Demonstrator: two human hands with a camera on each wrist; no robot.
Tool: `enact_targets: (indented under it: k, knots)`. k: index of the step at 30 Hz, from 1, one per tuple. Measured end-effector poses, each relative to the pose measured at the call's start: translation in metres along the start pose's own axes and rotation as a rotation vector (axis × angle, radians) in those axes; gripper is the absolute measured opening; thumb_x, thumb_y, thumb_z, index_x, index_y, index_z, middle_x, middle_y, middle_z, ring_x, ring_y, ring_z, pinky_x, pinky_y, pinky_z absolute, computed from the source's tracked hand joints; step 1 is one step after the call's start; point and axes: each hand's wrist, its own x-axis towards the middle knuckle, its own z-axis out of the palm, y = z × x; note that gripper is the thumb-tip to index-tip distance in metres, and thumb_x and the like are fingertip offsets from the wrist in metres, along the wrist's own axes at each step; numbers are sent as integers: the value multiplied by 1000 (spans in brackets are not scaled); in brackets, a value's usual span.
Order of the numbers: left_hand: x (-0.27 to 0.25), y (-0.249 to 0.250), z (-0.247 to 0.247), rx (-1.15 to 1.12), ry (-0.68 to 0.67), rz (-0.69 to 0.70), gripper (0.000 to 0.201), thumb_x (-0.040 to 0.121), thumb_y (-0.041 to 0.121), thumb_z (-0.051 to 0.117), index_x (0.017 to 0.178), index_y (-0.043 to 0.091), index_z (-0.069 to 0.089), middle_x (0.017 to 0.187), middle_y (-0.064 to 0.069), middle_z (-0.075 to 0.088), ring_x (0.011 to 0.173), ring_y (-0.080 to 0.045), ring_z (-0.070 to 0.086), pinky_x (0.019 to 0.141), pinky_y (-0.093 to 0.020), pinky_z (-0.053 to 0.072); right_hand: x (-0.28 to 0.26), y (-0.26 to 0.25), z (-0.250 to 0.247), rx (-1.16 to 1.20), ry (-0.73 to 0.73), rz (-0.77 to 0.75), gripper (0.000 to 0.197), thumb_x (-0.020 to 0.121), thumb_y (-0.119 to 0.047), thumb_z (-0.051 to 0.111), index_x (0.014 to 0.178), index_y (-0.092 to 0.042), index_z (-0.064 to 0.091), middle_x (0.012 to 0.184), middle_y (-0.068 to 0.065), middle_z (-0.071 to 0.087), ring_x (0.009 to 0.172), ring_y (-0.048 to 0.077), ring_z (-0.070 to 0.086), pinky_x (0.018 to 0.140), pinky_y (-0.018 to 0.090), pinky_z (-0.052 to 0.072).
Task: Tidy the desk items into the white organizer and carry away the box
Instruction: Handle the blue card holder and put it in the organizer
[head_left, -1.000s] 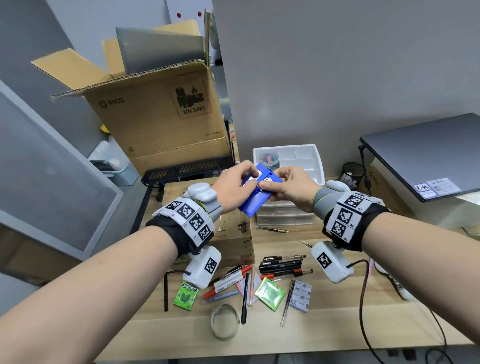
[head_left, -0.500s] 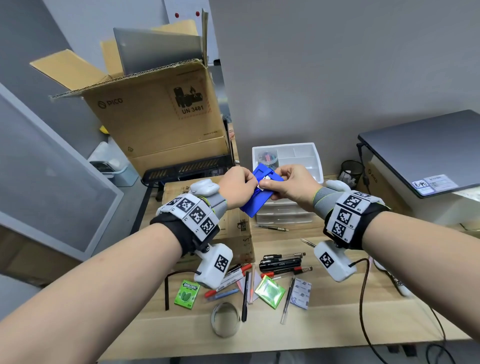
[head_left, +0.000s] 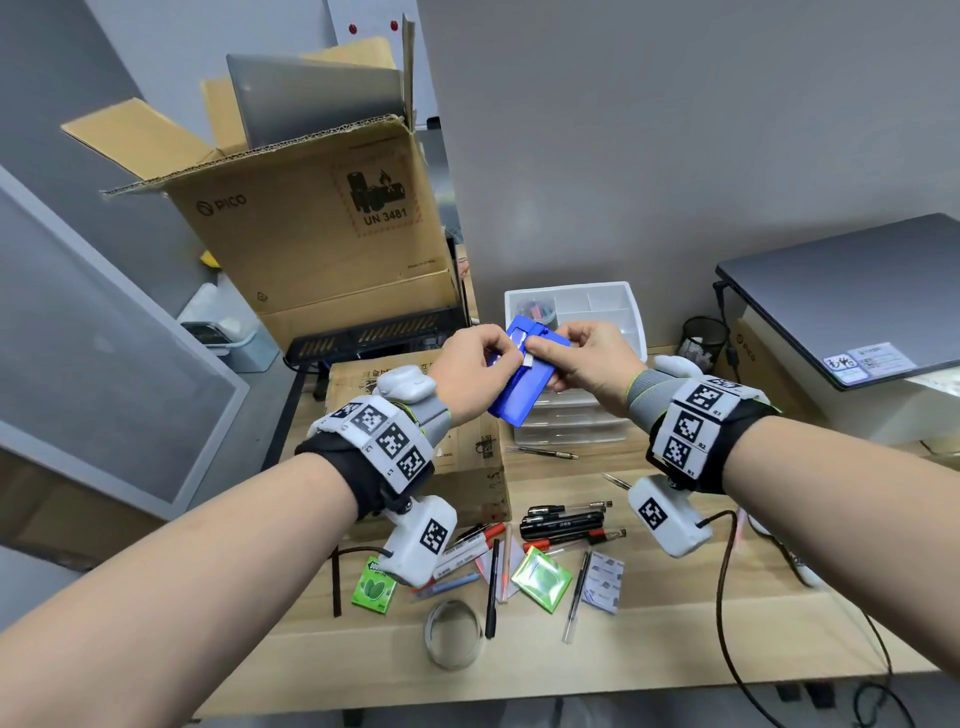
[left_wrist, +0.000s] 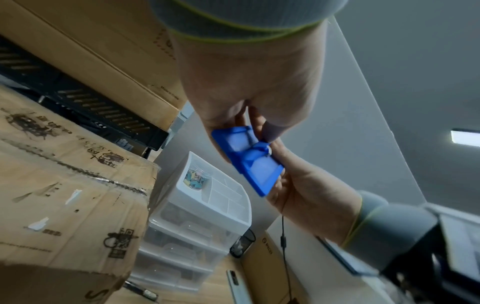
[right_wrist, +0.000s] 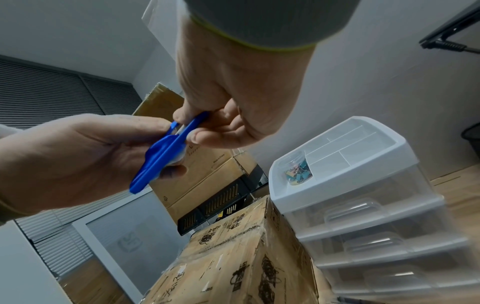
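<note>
Blue plastic holder (head_left: 522, 376) sits in the air between both hands, just in front of the white organizer (head_left: 618, 306) and above the taped cardboard box (head_left: 467, 447) on the surface. The left hand (head_left: 470, 371) has its fingers curled round the holder's near end, and the right hand (head_left: 587, 364) pinches the far end, thumb on top beside a small white piece at the middle (what that piece is I cannot tell). Compared with a second ago, the holder has tipped from steeply slanted to lying flatter and has risen a little toward the organizer's top tray, while both grips have stayed put; the hands seem to be working something on it rather than placing it. For the task this means little progress: the holder is not yet stowed, and the pens (head_left: 563, 522), green packets (head_left: 540, 577), tape ring (head_left: 453, 631) and other bits lie on the surface where they were, unmoved.
</note>
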Motion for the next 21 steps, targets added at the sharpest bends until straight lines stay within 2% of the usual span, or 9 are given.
enact_targets:
  k: [3,7,10,12,14,17,21]
  knots:
    - [-2,-3,5,12,123,46,12,85,17,68,74,15,65,66,10,60,54,-2,46,54,-14,36,0,-2,1,16,17,-24,31,86,-18,75,65,-15,52,63,8,63,51,19,57,51,27,51]
    - [2,-4,3,-89,70,-1,12,81,18,75,72,13,69,75,-1,69,59,-12,50,57,-19,43,-2,-3,2,21,50,-42,34,86,-15,75,62,-17,51,55,0,59,55,20,58,51,28,50]
    - [4,-1,3,-104,83,-3,16,83,23,73,69,16,69,70,3,65,60,-13,49,56,-18,41,-3,-4,4,-3,90,-68,36,86,-19,75,61,-17,50,53,0,57,50,22,50,49,28,46]
    - [5,-1,3,-79,86,35,14,82,23,73,69,18,68,70,6,65,59,-13,48,58,-24,43,-2,-3,4,-12,114,-80,36,86,-22,75,61,-16,49,55,4,56,45,19,46,47,26,43]
    - [4,-3,3,-31,62,64,8,77,22,75,73,19,69,74,6,68,57,-12,48,59,-26,45,-2,-2,2,-29,122,-88,37,86,-24,74,61,-16,48,51,3,55,40,16,43,43,24,39]
    - [3,-3,8,85,102,69,9,74,19,77,72,19,69,73,9,66,54,-4,48,56,-21,41,-3,-1,2,-31,113,-68,37,88,-23,72,63,-16,47,45,-1,55,35,16,45,38,21,35]
    - [9,-3,15,168,198,44,10,75,16,71,69,17,64,70,8,63,58,-4,49,55,-15,35,1,0,5,31,89,-47,26,91,-21,69,71,-14,53,53,4,61,40,14,55,41,23,45]
